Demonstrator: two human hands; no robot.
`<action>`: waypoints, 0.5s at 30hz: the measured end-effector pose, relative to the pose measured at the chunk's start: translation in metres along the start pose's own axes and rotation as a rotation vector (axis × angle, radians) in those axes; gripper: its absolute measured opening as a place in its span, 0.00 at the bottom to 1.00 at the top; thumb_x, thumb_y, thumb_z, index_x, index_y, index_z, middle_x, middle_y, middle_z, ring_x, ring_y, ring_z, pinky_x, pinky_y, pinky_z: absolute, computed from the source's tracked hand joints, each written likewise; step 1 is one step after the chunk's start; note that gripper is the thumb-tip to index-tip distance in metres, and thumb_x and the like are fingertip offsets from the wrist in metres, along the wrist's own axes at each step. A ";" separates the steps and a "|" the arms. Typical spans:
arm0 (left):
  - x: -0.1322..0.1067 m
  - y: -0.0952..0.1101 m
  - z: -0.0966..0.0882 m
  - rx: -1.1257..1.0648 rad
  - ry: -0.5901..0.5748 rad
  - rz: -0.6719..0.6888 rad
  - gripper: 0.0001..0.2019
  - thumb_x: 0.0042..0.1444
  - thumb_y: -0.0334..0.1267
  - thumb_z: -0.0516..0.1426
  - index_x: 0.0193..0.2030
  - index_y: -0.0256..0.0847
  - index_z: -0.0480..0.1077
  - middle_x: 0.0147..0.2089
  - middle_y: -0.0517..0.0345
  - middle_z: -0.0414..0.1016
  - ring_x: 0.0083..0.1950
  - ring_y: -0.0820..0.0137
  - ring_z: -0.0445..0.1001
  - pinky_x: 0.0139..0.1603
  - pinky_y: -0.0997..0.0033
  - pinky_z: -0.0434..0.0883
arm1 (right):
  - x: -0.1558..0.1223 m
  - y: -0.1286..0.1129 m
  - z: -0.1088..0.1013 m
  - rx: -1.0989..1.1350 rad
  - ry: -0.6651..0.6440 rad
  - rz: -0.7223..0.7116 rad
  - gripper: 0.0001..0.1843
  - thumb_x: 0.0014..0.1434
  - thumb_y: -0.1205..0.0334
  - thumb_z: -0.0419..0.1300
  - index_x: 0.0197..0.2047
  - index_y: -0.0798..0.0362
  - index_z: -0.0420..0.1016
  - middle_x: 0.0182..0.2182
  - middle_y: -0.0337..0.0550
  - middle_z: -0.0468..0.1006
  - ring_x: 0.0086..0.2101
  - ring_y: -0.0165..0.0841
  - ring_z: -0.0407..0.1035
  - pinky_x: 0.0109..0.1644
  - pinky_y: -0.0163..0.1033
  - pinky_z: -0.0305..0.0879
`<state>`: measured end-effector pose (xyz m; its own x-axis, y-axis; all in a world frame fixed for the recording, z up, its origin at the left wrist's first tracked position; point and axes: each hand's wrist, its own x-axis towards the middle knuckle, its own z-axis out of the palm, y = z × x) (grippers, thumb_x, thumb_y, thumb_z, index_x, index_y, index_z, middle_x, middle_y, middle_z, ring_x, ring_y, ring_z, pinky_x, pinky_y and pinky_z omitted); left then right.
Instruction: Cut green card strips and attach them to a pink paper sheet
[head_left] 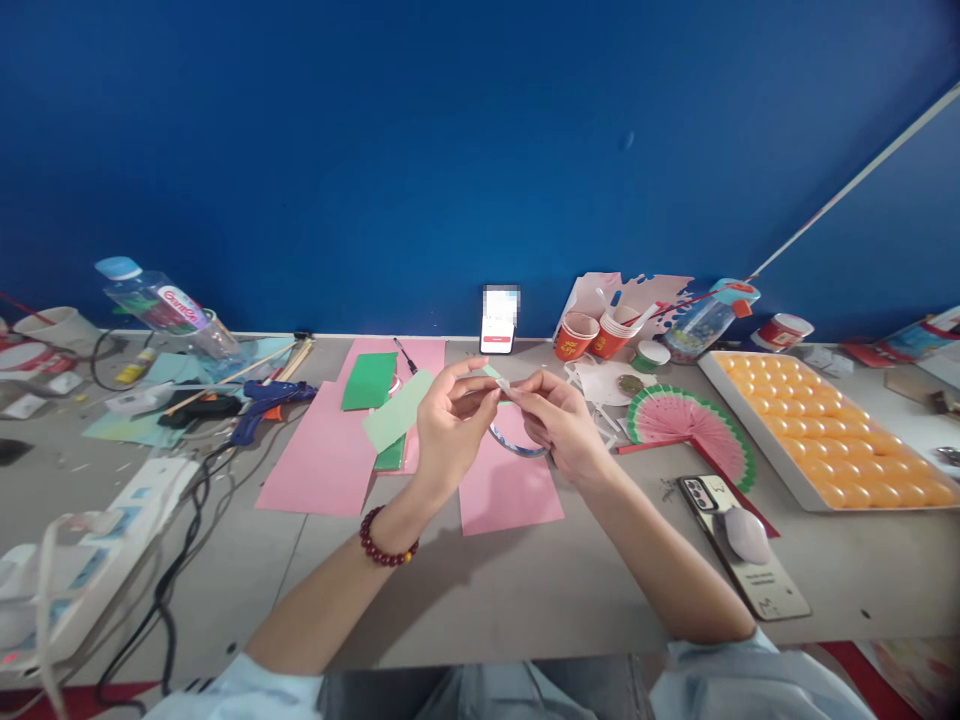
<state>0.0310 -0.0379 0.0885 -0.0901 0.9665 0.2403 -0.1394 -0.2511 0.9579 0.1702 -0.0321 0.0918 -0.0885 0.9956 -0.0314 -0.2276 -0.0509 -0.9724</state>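
Above the middle of the table my left hand (454, 420) and my right hand (559, 420) meet at the fingertips, both closed in a pinch. Between them is a small pale strip (503, 384), partly covered by the fingers. A thin curved band with a blue-and-white pattern (519, 449), perhaps the edge of a tape roll, shows just under my right hand; how it is held is hidden. Beneath the hands lies a pink paper sheet (510, 500). A light green paper piece (397, 412) is beside my left wrist, overlapping a darker green paper (369, 381).
A lit phone (499, 320) leans on the blue wall. To the left are a blue glue gun (266, 400), a power strip (112, 550) and a plastic bottle (161, 300). On the right are red paper cups (576, 337), a watermelon-patterned fan (686, 425), an orange-filled tray (825, 430) and another phone (772, 585).
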 end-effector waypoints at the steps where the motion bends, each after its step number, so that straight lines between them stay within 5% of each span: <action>1: 0.000 0.000 0.000 0.004 0.000 0.001 0.18 0.51 0.37 0.64 0.49 0.42 0.69 0.39 0.54 0.79 0.38 0.67 0.80 0.39 0.68 0.78 | 0.000 0.000 0.000 0.001 0.001 0.002 0.14 0.51 0.55 0.67 0.26 0.52 0.66 0.11 0.26 0.55 0.13 0.19 0.44 0.17 0.30 0.37; 15: 0.000 -0.002 0.000 0.042 0.028 0.013 0.18 0.50 0.37 0.64 0.49 0.42 0.69 0.37 0.55 0.79 0.35 0.68 0.79 0.34 0.72 0.76 | -0.002 -0.002 0.002 0.028 -0.006 0.019 0.14 0.49 0.55 0.68 0.26 0.52 0.68 0.15 0.29 0.63 0.13 0.19 0.44 0.18 0.32 0.37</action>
<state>0.0308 -0.0372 0.0869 -0.1195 0.9612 0.2487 -0.0967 -0.2606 0.9606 0.1694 -0.0341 0.0944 -0.0990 0.9939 -0.0483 -0.2533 -0.0721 -0.9647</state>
